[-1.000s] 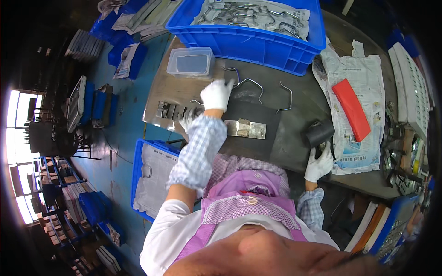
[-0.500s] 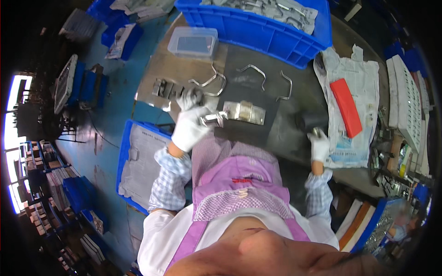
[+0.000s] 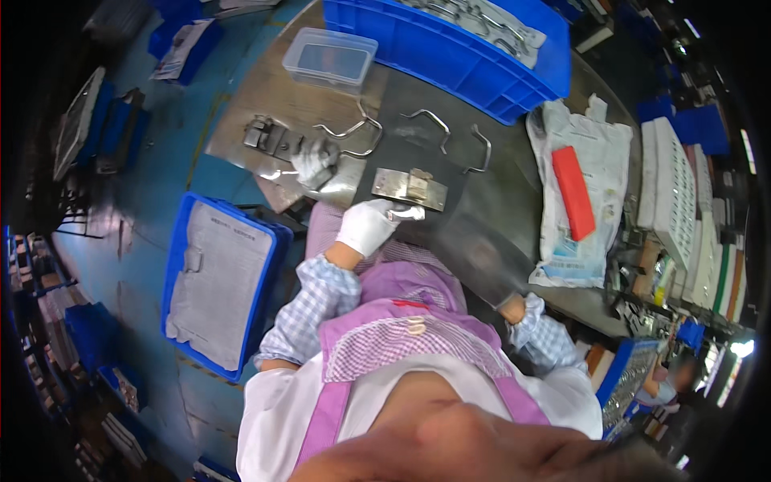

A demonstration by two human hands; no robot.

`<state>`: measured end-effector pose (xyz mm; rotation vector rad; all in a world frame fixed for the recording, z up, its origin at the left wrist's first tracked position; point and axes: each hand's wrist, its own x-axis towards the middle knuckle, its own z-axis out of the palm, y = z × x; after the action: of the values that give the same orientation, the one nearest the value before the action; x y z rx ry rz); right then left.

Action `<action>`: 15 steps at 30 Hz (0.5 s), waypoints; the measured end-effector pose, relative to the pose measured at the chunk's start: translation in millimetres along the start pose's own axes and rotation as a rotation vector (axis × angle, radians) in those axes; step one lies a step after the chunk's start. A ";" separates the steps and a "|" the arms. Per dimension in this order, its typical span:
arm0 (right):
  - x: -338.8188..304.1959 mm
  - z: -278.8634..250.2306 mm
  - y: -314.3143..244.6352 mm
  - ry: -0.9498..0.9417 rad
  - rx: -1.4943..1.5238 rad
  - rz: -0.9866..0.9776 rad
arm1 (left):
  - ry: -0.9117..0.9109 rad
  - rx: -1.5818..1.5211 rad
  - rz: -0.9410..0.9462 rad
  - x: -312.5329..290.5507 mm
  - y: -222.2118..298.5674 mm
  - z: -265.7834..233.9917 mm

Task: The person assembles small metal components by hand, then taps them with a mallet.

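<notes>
My left hand (image 3: 366,228), in a white glove, is closed on a small shiny metal part (image 3: 408,214). It holds this just in front of a flat metal plate with a raised block (image 3: 411,188). My right hand (image 3: 507,303) is low at the right of the bench front; its fingers are lost in motion blur over the dark surface. Beyond the plate lie bent metal rods shaped like handles: one pair (image 3: 371,146) at the left, one (image 3: 438,127) in the middle and one (image 3: 483,149) at the right. A crumpled grey cloth (image 3: 316,164) is left of the plate.
A metal clamp-like block (image 3: 271,136) sits on the left of the bench. Behind are a clear plastic box (image 3: 329,58) and a blue crate (image 3: 450,58) of metal parts. A red bar (image 3: 573,193) rests on a white bag (image 3: 590,132). A blue tray (image 3: 181,265) stands left.
My left hand has moved right and nearer to me with the metal part, away from the grey cloth. My right hand has moved left from beside the white bag.
</notes>
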<state>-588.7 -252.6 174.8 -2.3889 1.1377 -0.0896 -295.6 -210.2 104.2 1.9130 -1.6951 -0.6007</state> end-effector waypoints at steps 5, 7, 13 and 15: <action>-71.3 -52.1 97.8 0.332 -0.456 0.558 | -0.153 -0.410 -0.130 -0.4 38.7 -32.8; -49.1 -41.9 96.1 0.456 -0.469 0.377 | -0.202 -0.675 -0.217 1.1 34.6 -21.5; 48.2 30.3 -55.5 0.403 0.196 -0.248 | -0.219 -1.835 -0.511 -25.7 33.5 11.3; 68.3 50.3 -39.5 0.590 0.443 -0.101 | -0.084 -1.657 -0.561 -9.6 44.2 -9.0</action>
<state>-503.0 -262.3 138.6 -2.0572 1.0873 -1.0245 -325.0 -203.9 139.1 0.9539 -0.1744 -1.5870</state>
